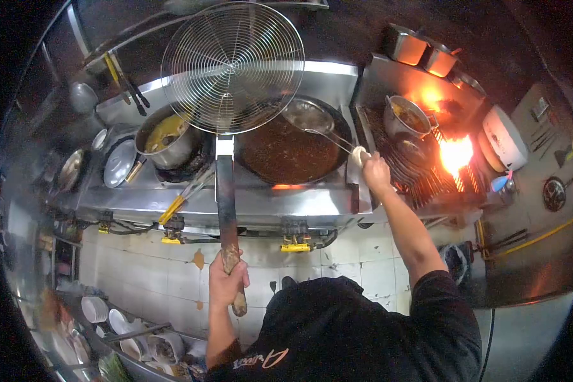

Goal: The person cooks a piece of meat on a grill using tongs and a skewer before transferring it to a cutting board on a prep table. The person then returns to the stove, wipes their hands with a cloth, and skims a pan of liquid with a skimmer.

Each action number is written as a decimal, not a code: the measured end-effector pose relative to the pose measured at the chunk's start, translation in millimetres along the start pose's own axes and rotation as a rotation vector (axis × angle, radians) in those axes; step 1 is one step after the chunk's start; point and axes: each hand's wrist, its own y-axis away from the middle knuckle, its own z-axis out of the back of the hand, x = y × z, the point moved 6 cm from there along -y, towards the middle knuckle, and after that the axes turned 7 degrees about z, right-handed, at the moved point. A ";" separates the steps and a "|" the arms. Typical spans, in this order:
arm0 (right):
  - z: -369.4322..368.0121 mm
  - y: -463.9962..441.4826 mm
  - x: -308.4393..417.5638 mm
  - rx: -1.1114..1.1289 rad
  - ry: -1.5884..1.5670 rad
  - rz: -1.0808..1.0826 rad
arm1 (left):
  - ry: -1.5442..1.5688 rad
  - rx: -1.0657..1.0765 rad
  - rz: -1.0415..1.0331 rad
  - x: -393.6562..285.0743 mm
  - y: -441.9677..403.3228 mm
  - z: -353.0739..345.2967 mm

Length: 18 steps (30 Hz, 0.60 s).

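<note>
My left hand (226,279) is wrapped round the worn wooden handle of a large spider strainer (232,67), whose round wire head is raised above the back of the stove. My right hand (378,172) grips the pale handle end of a smaller skimmer (307,115). Its round head lies at the back right of a wide wok (345,130) full of dark brown oil, partly at the liquid's surface. The big strainer covers part of the wok's left rim.
A pot of yellowish food (167,141) stands left of the wok, near a metal lid (120,163). Yellow-handled tongs (174,207) lie at the stove's front edge. To the right, a bright flame (456,155) burns on the grill beside a small pot (409,118) and a white pot (505,138).
</note>
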 end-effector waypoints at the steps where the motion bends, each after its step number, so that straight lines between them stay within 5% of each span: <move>1: 8.9 2.3 1.5 -0.002 0.007 0.005 | -0.002 0.005 -0.006 1.1 -2.0 1.4; 8: 51.7 23.7 37.8 0.110 -0.407 0.091 | 0.005 0.040 -0.041 -7.8 -7.0 -6.1; 12: 41.1 46.8 84.5 0.522 -0.869 -0.217 | 0.060 0.026 0.002 -3.7 -13.1 -12.7; 16: 5.8 49.1 105.8 0.478 -0.868 -0.090 | 0.074 0.058 0.017 4.3 -16.6 -15.8; 18: -24.1 48.2 88.7 0.512 -0.774 -0.188 | 0.094 0.079 0.017 7.0 -17.8 -18.7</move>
